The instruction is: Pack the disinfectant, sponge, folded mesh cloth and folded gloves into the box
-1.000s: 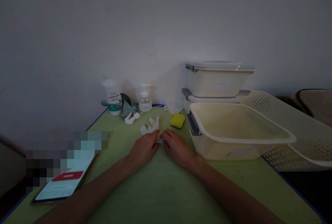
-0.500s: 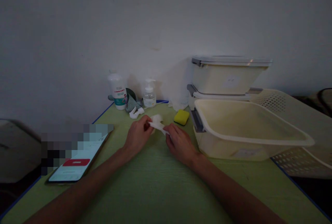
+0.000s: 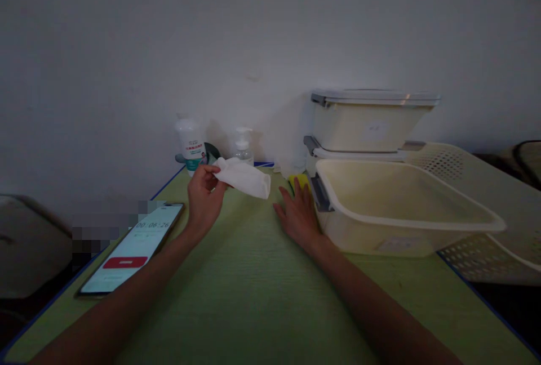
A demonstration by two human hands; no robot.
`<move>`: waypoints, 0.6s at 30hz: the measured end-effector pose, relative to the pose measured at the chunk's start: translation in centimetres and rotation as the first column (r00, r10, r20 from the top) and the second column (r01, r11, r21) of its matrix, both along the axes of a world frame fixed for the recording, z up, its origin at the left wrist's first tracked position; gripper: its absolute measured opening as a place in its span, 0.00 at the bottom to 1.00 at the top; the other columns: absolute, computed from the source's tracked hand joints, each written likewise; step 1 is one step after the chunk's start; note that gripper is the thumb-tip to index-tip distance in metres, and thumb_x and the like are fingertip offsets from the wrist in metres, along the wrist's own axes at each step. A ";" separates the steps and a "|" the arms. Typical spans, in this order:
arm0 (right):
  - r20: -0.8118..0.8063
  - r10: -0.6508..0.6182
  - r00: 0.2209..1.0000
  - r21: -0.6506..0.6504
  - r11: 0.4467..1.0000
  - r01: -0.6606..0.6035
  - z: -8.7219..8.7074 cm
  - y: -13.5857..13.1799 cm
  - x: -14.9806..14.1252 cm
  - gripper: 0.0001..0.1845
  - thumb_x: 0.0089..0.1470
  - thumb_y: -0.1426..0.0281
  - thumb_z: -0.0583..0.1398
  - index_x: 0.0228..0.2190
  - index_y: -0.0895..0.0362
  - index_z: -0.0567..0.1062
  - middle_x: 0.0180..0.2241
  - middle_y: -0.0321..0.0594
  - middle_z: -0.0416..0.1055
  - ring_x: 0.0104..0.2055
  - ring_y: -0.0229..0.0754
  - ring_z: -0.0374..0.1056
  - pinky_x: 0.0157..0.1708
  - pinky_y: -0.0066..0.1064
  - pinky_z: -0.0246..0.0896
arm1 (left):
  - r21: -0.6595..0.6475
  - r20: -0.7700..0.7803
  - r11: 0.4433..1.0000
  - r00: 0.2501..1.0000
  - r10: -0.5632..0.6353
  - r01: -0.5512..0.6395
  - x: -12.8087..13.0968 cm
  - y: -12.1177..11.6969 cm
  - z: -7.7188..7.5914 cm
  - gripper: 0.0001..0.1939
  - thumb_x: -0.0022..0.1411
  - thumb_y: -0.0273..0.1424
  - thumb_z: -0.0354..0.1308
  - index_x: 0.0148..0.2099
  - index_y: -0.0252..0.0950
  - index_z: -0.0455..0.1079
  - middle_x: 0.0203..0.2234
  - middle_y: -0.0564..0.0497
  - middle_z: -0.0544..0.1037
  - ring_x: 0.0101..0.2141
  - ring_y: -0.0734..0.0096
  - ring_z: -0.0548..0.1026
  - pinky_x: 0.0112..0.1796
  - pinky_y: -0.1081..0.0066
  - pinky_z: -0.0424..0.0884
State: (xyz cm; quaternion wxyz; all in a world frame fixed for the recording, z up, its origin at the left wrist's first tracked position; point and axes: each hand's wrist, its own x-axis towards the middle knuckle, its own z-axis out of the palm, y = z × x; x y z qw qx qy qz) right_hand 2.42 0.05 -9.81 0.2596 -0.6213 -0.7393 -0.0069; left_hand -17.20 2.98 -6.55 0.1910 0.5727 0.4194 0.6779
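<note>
My left hand (image 3: 203, 196) is raised a little above the green table (image 3: 253, 292) and pinches a white cloth (image 3: 245, 177), which hangs out to the right of the fingers. My right hand (image 3: 298, 214) lies flat on the table with its fingers stretched out, the fingertips touching a yellow sponge (image 3: 298, 180) beside the open cream tub (image 3: 397, 207).
A phone (image 3: 131, 248) with a lit screen lies at the left edge. At the back by the wall stand a white bottle (image 3: 190, 141) and a pump bottle (image 3: 242, 145). Lidded cream tubs (image 3: 372, 120) are stacked behind the open one, with a perforated basket (image 3: 482, 196) at right.
Both hands held the white cloth on the table. Now my left hand has lifted it up and to the left alone, and my right hand has let go and reached to the sponge.
</note>
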 end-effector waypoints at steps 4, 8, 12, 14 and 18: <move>0.056 -0.050 0.997 -0.037 0.998 0.052 0.0 0.1 0.0 0.24 0.57 0.66 0.54 0.53 0.62 0.64 0.62 0.61 0.46 0.63 0.66 0.44 0.54 0.62 0.44 | -0.048 -0.078 0.982 0.979 -0.186 0.182 0.5 0.9 -0.9 0.17 0.51 0.30 0.56 0.45 0.37 0.61 0.40 0.47 0.76 0.39 0.68 0.76 0.39 0.67 0.73; 0.106 -0.055 0.993 -0.052 0.997 0.061 0.3 -0.2 0.0 0.25 0.57 0.66 0.53 0.55 0.64 0.62 0.58 0.62 0.55 0.61 0.64 0.49 0.54 0.58 0.46 | -0.324 -0.246 0.863 0.846 -0.473 0.388 1.2 1.1 -3.4 0.42 0.53 0.25 0.53 0.65 0.41 0.35 0.61 0.38 0.56 0.57 0.60 0.64 0.52 0.55 0.64; 0.140 -0.051 0.989 -0.055 0.997 0.059 0.8 -0.5 0.0 0.25 0.57 0.68 0.54 0.55 0.64 0.61 0.55 0.62 0.58 0.57 0.60 0.56 0.53 0.53 0.51 | -0.412 -0.288 0.824 0.802 -0.524 0.390 1.4 0.9 -5.3 0.44 0.53 0.24 0.52 0.67 0.39 0.32 0.64 0.36 0.49 0.58 0.58 0.62 0.55 0.53 0.59; 0.147 -0.058 0.987 -0.054 0.996 0.067 1.1 -0.6 -0.1 0.25 0.57 0.69 0.54 0.55 0.63 0.61 0.56 0.61 0.55 0.57 0.59 0.55 0.52 0.51 0.53 | -0.414 -0.301 0.829 0.803 -0.514 0.376 1.3 0.8 -5.6 0.43 0.53 0.24 0.52 0.67 0.38 0.35 0.64 0.37 0.48 0.58 0.58 0.62 0.56 0.54 0.59; 0.150 -0.063 0.987 -0.067 0.995 0.073 1.3 -0.8 -0.2 0.23 0.57 0.69 0.54 0.54 0.62 0.62 0.56 0.61 0.54 0.56 0.58 0.56 0.48 0.48 0.57 | -0.395 -0.330 0.855 0.816 -0.474 0.337 1.2 0.7 -5.7 0.38 0.52 0.25 0.52 0.65 0.37 0.46 0.63 0.39 0.53 0.57 0.57 0.63 0.56 0.53 0.58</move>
